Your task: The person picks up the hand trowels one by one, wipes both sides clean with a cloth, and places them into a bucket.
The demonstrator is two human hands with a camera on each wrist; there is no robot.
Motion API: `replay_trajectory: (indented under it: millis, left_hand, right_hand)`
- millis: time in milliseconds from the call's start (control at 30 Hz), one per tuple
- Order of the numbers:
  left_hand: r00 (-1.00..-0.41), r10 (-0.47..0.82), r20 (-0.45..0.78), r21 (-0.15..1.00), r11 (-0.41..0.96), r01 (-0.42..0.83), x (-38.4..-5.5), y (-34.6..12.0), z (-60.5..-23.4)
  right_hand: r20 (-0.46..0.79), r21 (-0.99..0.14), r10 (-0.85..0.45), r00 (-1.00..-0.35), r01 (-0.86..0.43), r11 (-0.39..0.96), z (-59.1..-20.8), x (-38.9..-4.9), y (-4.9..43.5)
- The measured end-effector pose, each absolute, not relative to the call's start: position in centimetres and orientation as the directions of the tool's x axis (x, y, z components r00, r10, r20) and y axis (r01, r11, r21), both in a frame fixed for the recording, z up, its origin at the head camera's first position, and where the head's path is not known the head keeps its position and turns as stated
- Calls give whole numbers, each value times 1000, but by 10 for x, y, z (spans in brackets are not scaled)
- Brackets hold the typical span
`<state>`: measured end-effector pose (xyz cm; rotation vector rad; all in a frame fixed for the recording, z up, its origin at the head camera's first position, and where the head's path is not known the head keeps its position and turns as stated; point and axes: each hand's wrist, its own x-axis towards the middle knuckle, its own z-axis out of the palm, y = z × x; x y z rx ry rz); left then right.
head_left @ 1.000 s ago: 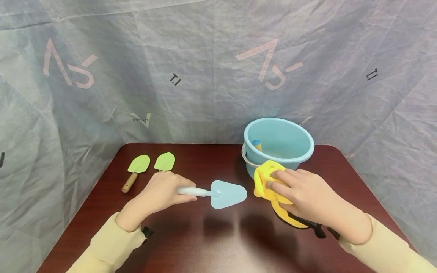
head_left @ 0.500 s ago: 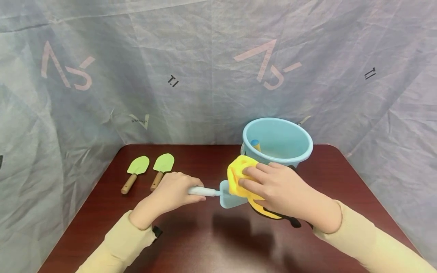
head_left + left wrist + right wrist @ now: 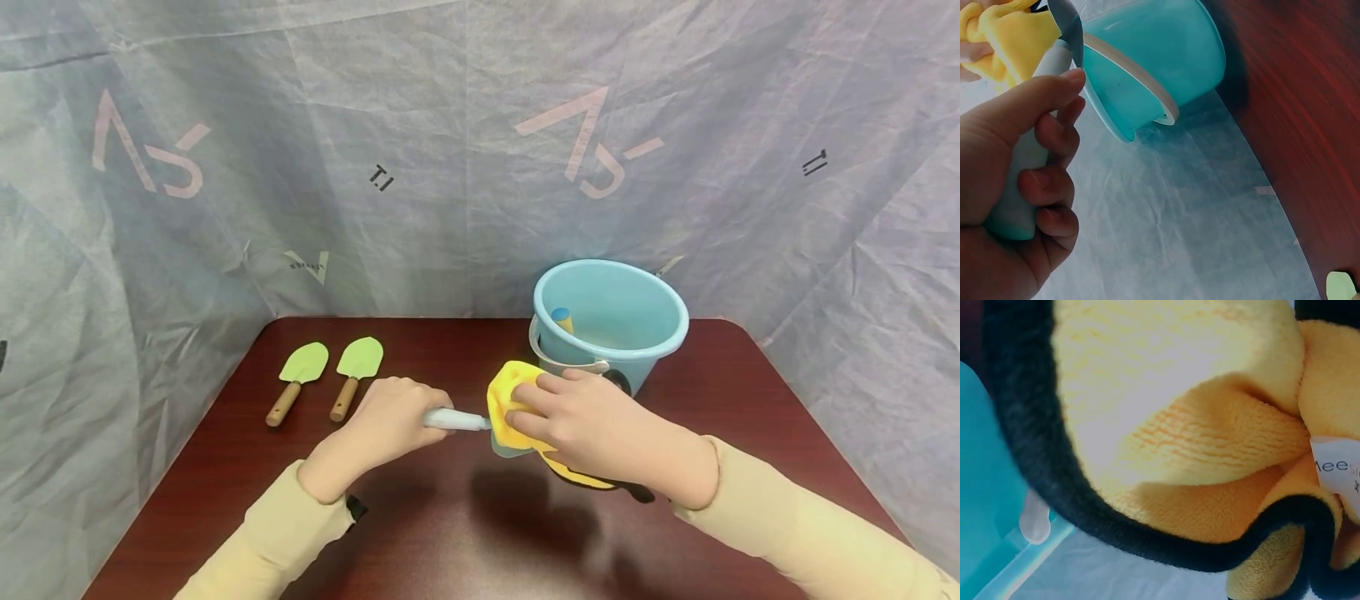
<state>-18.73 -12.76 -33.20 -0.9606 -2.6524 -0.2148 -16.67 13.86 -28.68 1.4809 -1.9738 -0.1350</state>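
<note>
Yellow cloth (image 3: 512, 392) has moved leftward over the past second and now covers most of the blade (image 3: 513, 452) of the blue trowel (image 3: 456, 420), itself shifted slightly right. The left hand (image 3: 399, 417) wraps the handle; the right hand (image 3: 585, 423) grips the cloth. Wiping looks under way, not finished. Beyond the left hand lie one green trowel (image 3: 360, 358) and another (image 3: 305, 363), perhaps still waiting; beyond the right hand stands the bucket (image 3: 645, 308).
</note>
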Motion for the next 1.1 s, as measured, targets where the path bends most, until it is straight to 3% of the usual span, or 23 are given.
replay_trajectory:
  millis: [167, 867, 1100]
  left_hand:
    - [-716, 607, 345, 35, 754, 656, -187, -125, -330]
    - [-710, 620, 333, 5, 752, 659, -186, -124, -332]
    - [-706, 621, 341, 16, 747, 665, -186, -126, -331]
  right_hand:
    - [393, 478, -910, -132, -816, 325, -295, -168, 134]
    - [252, 454, -936, -247, -823, 340, -307, -171, 134]
    - [260, 447, -935, -243, -828, 339, -304, -170, 137]
